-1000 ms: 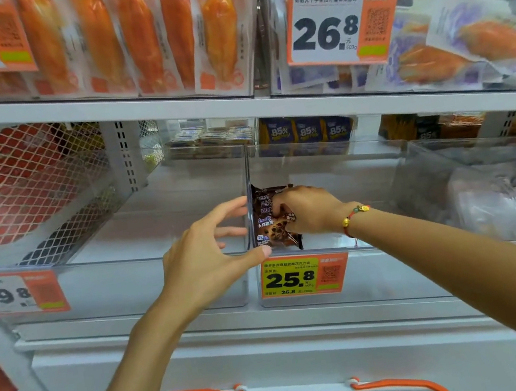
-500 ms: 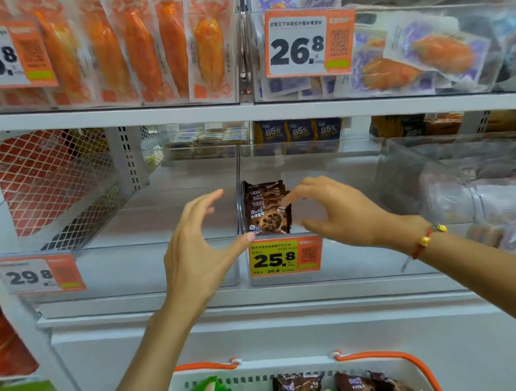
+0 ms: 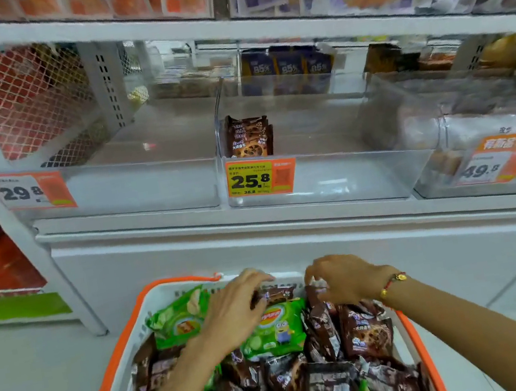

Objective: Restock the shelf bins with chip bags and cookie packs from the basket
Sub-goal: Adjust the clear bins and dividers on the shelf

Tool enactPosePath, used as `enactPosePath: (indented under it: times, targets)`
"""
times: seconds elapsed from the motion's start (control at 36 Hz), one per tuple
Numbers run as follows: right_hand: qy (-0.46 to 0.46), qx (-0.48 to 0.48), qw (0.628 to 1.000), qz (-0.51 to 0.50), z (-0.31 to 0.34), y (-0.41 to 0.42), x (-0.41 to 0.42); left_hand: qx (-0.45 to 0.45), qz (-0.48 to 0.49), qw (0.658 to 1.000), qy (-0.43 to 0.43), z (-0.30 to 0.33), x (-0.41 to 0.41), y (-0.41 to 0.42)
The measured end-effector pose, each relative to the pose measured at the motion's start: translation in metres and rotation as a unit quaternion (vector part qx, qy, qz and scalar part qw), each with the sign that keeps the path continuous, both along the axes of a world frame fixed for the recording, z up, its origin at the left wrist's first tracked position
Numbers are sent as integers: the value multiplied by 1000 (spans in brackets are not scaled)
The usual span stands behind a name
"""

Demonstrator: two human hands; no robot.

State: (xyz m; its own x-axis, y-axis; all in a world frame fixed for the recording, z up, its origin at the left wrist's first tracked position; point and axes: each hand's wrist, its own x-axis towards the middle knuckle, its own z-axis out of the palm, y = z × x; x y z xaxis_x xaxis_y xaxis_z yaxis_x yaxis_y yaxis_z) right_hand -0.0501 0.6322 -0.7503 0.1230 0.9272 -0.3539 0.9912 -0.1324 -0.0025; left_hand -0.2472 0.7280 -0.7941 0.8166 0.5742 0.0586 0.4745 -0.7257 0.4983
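Both hands are down in the basket near me — this is the pick step, not the placing step. My left hand lies flat, fingers fairly straight, across a green chip bag and touches a brown cookie pack at the far rim; it grips nothing I can see. My right hand has its fingers curled down onto the top edge of another cookie pack, apparently pinching it.

The basket is heaped with brown packs and green bags. Up on the shelf, the middle bin holds one small upright stack of cookie packs at its left wall; the left bin shows no stock.

Judgement: restocking has barely begun. Next move — close firmly on a pack, lift clear of the heap, carry it up to the middle bin and stand it beside the stack.
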Motion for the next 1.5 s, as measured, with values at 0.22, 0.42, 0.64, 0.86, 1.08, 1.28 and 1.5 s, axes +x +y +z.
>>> enactPosePath:
  times: [0.22, 0.42, 0.64, 0.86, 1.08, 1.28, 1.5]
  targets:
    - [145, -29, 981, -129, -41, -23, -1, -50, -124, 976, 172, -66, 2, -18]
    - [167, -46, 962, -210, -55, -19, -7, -43, -113, 975, 184, -57, 12, -16]
    - [470, -61, 846, -244, 14, -6, 14, -354, -30, 935, -15, 4, 21, -9]
    - [570, 47, 780, -252, 57, -1, 9, -510, 5, 845, -162, 47, 16, 5]
    - [474, 146, 843, -207, 92, 6, -7, -461, 107, 810, -347, 74, 22, 0]
    - [500, 279, 808, -136, 122, 17, -19, -307, 103, 833, -450, 115, 23, 3]
    - [396, 406, 815, -118, 191, 63, 13, -33, 166, 861, -480, 153, 24, 68]
